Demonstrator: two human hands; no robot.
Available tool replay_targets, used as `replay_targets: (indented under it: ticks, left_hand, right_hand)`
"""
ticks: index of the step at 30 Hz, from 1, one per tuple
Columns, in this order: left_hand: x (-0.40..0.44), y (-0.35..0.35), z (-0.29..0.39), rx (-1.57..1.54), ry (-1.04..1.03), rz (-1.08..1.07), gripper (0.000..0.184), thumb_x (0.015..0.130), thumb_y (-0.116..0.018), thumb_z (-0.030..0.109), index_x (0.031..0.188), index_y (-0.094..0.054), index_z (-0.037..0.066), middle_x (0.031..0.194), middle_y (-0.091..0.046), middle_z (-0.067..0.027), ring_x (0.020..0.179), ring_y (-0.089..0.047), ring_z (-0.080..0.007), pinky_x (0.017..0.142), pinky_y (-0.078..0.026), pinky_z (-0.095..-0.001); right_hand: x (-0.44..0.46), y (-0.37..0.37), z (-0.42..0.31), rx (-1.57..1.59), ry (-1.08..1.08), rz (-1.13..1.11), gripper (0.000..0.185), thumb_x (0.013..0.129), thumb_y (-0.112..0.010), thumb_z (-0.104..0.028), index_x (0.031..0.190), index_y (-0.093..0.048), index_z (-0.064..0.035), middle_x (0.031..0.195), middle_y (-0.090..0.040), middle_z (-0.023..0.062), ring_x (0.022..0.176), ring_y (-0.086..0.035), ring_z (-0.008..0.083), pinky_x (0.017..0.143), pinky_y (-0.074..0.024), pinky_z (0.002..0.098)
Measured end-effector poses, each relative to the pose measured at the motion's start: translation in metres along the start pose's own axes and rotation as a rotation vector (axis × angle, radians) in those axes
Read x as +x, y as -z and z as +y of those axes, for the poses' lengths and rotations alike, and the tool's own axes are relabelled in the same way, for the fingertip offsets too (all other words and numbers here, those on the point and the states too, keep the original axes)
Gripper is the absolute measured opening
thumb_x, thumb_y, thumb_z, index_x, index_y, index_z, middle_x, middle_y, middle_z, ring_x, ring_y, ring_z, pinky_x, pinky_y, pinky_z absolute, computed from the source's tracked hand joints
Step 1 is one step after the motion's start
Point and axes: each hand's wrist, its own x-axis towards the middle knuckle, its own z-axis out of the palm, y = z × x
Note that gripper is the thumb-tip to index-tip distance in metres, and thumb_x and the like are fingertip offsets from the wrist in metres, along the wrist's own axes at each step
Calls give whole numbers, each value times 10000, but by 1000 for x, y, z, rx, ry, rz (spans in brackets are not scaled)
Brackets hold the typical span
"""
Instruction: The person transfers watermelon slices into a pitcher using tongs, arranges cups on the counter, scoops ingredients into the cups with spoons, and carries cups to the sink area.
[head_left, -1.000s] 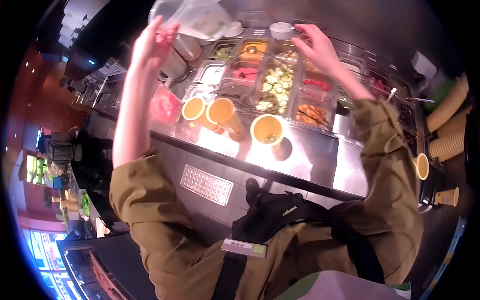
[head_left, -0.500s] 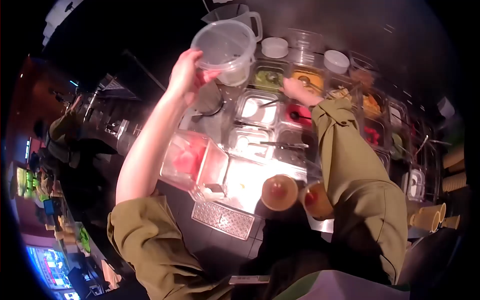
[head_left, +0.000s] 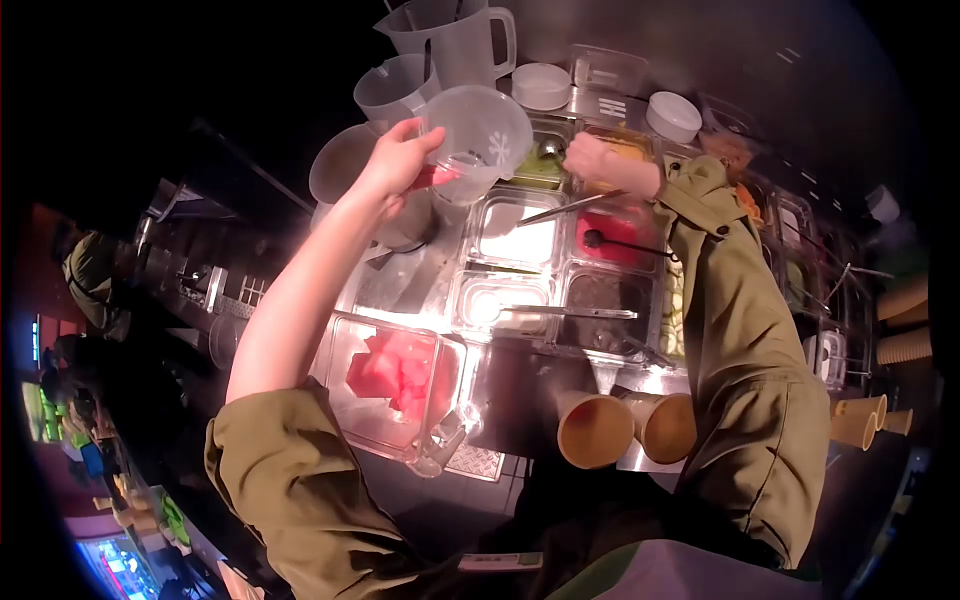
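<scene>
Left hand closed on clear tub; right hand curled over yellow-filled pan, hold unclear; 2 cups, near edge of counter.

tub: translucent, white starlike mark | cups: tan | sleeves: olive

Beyond the left fingers stretches a smooth grey surface. Closer to the body than them, a lit metal counter borders dark tiled floor; far to their left, a bluish screen glows.
</scene>
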Motion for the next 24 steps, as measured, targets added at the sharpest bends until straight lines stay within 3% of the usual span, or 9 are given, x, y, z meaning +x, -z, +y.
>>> replay_targets:
  ticks: [3, 7, 8, 11, 12, 15, 18, 24]
  left_hand:
    - [10, -2, -5, 24, 17, 11, 446, 852, -527, 177, 1227, -347, 16, 957, -564, -147, 670, -614, -162, 631, -524, -217]
    - [19, 3, -9, 7, 32, 16, 482, 848, -531, 168, 1246, -311, 6, 953, -567, -155, 687, -619, -174, 630, -526, -222]
    - [19, 3, -9, 1, 36, 18, 494, 847, -532, 165, 1252, -299, 2, 953, -568, -158, 692, -620, -177, 630, -527, -224]
    - [27, 3, -15, 27, 33, 34, 526, 847, -531, 161, 1264, -264, -16, 990, -549, -178, 689, -624, -189, 634, -532, -235]
    - [30, 3, -17, 26, 32, 17, 531, 847, -530, 161, 1265, -257, -22, 1011, -538, -184, 686, -625, -191, 635, -534, -238]
    - [42, 0, -20, 41, 34, -9, 543, 848, -526, 159, 1269, -242, -34, 1072, -503, -202, 671, -626, -197, 639, -537, -246]
    - [48, -6, -22, 74, 67, 16, 562, 843, -527, 150, 1277, -223, -39, 1115, -478, -219, 636, -627, -192, 620, -538, -244]
    - [80, -23, -28, 316, 68, 147, 470, 818, -529, 111, 1189, -330, -99, 1039, -520, -218, 569, -628, -216, 515, -527, -269]
  right_hand:
    - [15, 5, -20, 528, -428, 147, 166, 666, -534, -174, 697, -630, -42, 777, -621, 169, 787, -603, 315, 669, -462, 405]
    - [34, -15, -15, 1119, -826, 299, 257, 670, -503, -139, 831, -603, 36, 799, -606, 227, 822, -595, 356, 699, -460, 392]
    - [35, -22, -17, 1255, -932, 377, 203, 699, -479, -111, 768, -592, 43, 675, -600, 174, 610, -590, 280, 539, -444, 371]
    - [33, -56, -14, 2037, -1077, 393, 169, 720, -478, -122, 654, -567, 5, 572, -542, 113, 412, -463, 216, 387, -337, 350]
    - [18, -43, -18, 2179, -1051, 347, 181, 742, -443, -104, 592, -522, -40, 497, -435, 35, 346, -278, 118, 346, -219, 286]
    - [10, -54, -18, 2342, -947, 406, 206, 759, -415, -93, 599, -533, -41, 482, -415, 18, 349, -278, 104, 352, -217, 271]
    - [6, -62, -23, 2454, -919, 413, 203, 800, -382, -80, 704, -549, -15, 516, -399, -8, 390, -260, 87, 371, -216, 252]
    - [-21, -51, -4, 2518, -858, 400, 237, 848, -355, -86, 833, -568, 15, 534, -372, -34, 429, -259, 72, 393, -222, 224]
